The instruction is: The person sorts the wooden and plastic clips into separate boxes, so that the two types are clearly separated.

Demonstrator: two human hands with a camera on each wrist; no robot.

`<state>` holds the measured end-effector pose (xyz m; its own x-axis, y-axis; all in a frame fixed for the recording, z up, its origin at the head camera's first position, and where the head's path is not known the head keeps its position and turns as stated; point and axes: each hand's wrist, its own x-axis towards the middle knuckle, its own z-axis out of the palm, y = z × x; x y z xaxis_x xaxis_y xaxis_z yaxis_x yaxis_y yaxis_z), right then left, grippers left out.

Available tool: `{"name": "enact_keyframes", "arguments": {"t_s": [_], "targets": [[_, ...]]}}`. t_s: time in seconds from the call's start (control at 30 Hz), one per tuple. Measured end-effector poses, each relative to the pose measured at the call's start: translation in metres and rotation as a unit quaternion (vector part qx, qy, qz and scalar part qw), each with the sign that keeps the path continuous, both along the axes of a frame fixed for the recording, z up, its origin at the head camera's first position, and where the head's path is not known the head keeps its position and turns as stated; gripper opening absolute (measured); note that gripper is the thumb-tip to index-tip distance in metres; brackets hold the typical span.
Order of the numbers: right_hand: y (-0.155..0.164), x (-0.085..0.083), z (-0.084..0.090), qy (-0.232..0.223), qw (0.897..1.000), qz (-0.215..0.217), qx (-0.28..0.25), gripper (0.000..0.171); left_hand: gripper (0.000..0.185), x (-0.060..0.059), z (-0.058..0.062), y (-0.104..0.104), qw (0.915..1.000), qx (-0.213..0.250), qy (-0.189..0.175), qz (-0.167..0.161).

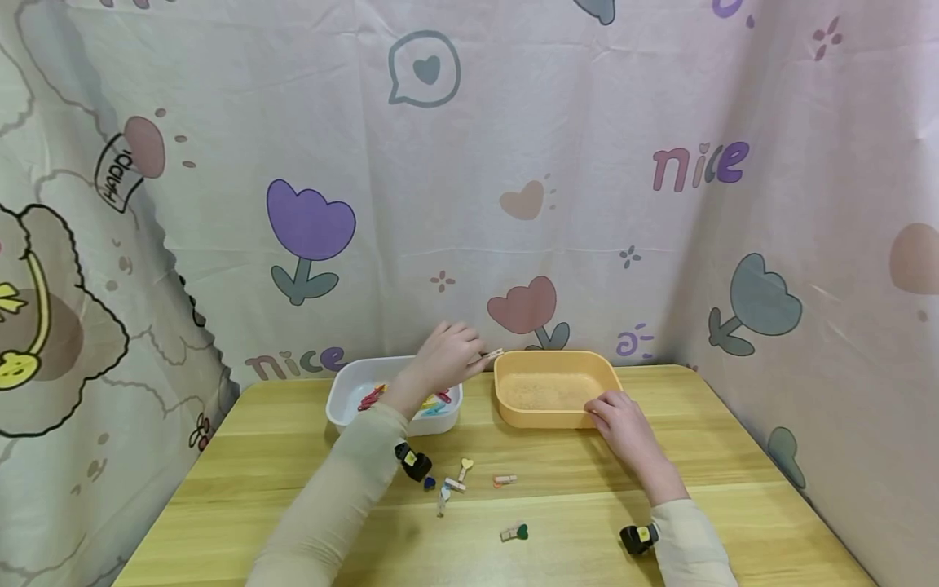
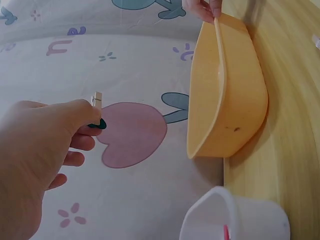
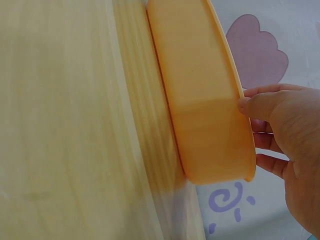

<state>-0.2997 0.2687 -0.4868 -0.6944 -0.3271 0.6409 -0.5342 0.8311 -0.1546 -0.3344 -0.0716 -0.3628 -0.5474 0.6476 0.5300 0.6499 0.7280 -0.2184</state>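
My left hand [image 1: 449, 356] pinches a small wooden clothespin [image 2: 97, 101] between thumb and forefinger, and a dark green ornament shows at its lower end. The hand is raised between the two containers, just left of the yellow plastic tub [image 1: 553, 420]. On the tub's near right rim, my right hand [image 1: 623, 432] pinches the edge, thumb outside and fingers over the inner side. No pieces show inside the tub in the head view. Beneath my left forearm stands a white tub [image 1: 339, 399] with red, yellow and blue pieces in it, partly hidden by the arm.
On the wooden table [image 1: 587, 505] lie several loose clothespins: one with a green heart [image 1: 522, 532], an orange-tipped one [image 1: 504, 480], and a cluster including one with a yellow heart [image 1: 466, 465]. A patterned curtain [image 1: 440, 204] hangs behind.
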Motion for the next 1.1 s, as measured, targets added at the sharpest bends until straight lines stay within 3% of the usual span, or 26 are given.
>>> {"name": "enact_keyframes", "arguments": {"t_s": [0.3, 0.6, 0.77, 1.1], "targets": [[0.002, 0.001, -0.001, 0.003, 1.0, 0.0, 0.001, 0.012, 0.016, -0.029, -0.011, 0.024, 0.998, -0.001, -0.046, 0.044], [0.003, 0.001, -0.001, -0.003, 1.0, -0.008, 0.003, 0.012, 0.017, -0.057, -0.027, 0.044, 0.9873, 0.004, -0.118, 0.106], [0.003, 0.001, -0.002, -0.002, 1.0, -0.005, 0.008, 0.011, 0.018, -0.065, -0.034, 0.054, 0.9792, 0.018, -0.149, 0.136], [0.002, -0.004, -0.003, -0.007, 1.0, -0.008, 0.003, 0.01, 0.022, -0.078, -0.058, 0.071, 0.9677, 0.059, -0.183, 0.163]]}}
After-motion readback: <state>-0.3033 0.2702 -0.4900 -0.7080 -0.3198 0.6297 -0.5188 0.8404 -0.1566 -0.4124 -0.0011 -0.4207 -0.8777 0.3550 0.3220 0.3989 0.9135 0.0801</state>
